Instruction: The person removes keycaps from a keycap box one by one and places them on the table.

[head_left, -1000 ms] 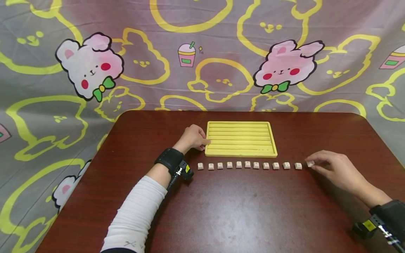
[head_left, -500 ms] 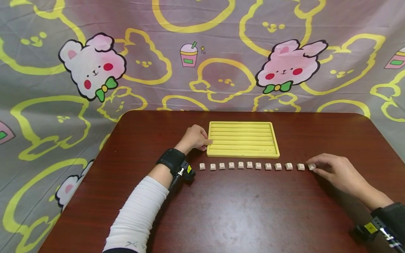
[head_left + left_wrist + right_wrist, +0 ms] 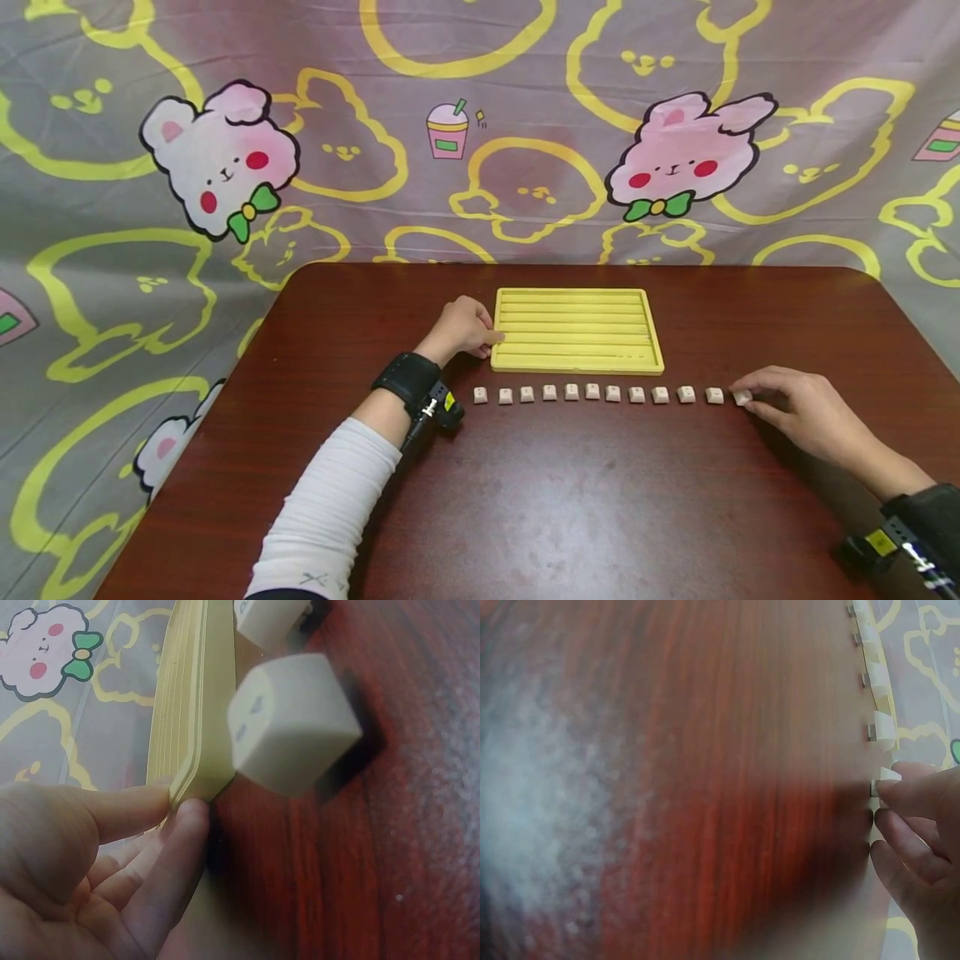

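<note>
My left hand (image 3: 463, 327) pinches the left edge of a yellow ridged tray (image 3: 576, 368), thumb on the rim, as the left wrist view also shows. In front of the tray runs a row of white keycaps (image 3: 572, 392) with small dark marks. At the row's right end my right hand (image 3: 806, 410) pinches the last keycap (image 3: 742, 397) between thumb and finger, at the table surface. In the right wrist view this keycap (image 3: 889, 775) is partly covered by the fingers. Close to the left wrist camera sits the leftmost keycap (image 3: 296, 724), blurred.
The dark reddish-brown table (image 3: 585, 500) has rounded far corners. Behind it hangs a printed cloth (image 3: 525, 108) with cartoon faces. Straps with small cameras sit on both wrists, and the left wrist camera (image 3: 446, 410) is near the row's left end.
The right hand has brought its keycap down to the table at the row's right end, its tilt lessening. The left hand stays at the tray's edge. The whole view has shifted slightly.
</note>
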`<state>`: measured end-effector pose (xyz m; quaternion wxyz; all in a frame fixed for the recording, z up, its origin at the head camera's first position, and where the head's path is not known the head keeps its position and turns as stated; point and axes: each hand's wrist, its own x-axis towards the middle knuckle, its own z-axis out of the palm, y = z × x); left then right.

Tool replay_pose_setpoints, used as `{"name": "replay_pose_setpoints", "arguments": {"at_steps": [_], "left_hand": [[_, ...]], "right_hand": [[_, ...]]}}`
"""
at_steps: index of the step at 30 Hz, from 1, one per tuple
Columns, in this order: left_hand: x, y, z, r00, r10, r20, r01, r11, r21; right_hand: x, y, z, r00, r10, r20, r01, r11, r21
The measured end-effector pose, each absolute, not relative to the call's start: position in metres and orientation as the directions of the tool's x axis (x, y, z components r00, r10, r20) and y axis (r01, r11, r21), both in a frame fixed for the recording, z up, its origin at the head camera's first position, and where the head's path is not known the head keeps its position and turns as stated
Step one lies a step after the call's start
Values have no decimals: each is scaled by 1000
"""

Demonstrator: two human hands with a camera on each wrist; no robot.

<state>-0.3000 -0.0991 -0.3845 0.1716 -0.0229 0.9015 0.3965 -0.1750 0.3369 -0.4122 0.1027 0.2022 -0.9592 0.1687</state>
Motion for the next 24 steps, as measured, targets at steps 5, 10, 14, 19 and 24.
{"name": "replay_pose_setpoints", "arguments": {"at_steps": [5, 10, 14, 19, 24], "left_hand": [[-300, -100, -385, -940, 96, -327, -176, 685, 707], [-299, -101, -385, -939, 111, -324, -168, 676, 718], [-300, -101, -385, -940, 110, -324, -171, 670, 723], [-301, -100, -385, -941, 109, -321, -168, 675, 719], [-301, -100, -385, -942, 111, -318, -161, 682, 713]], "right_hand": [[-175, 335, -411, -906, -345, 245, -409, 864, -295], [-175, 335, -411, -905, -350, 244, -413, 861, -296], [-175, 336, -410, -904, -354, 242, -416, 859, -299], [-176, 336, -410, -910, -347, 228, -406, 858, -314], [-176, 337, -410, -918, -334, 212, -389, 861, -327]]}}
